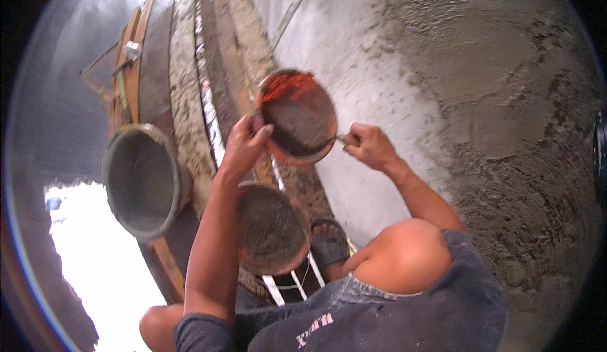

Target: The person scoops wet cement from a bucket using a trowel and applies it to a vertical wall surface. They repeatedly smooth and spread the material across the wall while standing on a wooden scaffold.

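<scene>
My left hand (243,145) grips the left rim of an orange bucket (305,160), thumb over the edge. The bucket is held up and tilted so that its inside shows; wet grey mortar (303,119) lies in it, and bare orange wall shows at the top. My right hand (372,146) is closed around the short handle of a trowel (346,139) at the bucket's right rim. The trowel's blade cannot be made out against the bucket. Below, between my arms, a second round tub (297,260) holds more grey mortar.
A larger grey bucket (172,225) stands at the left on mortar-stained planks (190,93) with gaps between them. To the right rises a wall, pale (354,67) near the planks and coated with wet mortar (487,112) farther right. My sandalled foot (329,238) rests beside the tub.
</scene>
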The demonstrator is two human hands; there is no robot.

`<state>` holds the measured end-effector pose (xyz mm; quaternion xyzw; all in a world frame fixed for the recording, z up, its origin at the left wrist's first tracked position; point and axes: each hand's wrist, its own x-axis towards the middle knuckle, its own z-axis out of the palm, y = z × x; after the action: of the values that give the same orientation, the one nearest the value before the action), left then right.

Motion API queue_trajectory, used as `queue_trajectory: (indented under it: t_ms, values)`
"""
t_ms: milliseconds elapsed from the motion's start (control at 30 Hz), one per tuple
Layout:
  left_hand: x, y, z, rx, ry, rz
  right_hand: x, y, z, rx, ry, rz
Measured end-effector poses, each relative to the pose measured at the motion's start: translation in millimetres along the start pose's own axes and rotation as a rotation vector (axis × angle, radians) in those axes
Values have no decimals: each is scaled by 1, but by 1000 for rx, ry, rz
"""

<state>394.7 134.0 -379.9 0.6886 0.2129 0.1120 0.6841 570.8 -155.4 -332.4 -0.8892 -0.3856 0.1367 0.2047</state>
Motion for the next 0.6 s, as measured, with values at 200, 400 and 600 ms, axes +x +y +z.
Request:
queue_trajectory:
  t_ms: [200, 400, 600]
  values:
    - [1, 4, 2, -89, 13, -34, 19, -32, -47, -148, -53, 39]
    - [-7, -20, -24, -139, 21, -141, 69, -99, -119, 45, 20, -259]
    - [-14, -24, -22, -174, 27, -155, 143, -111, -146, 747, -324, -251]
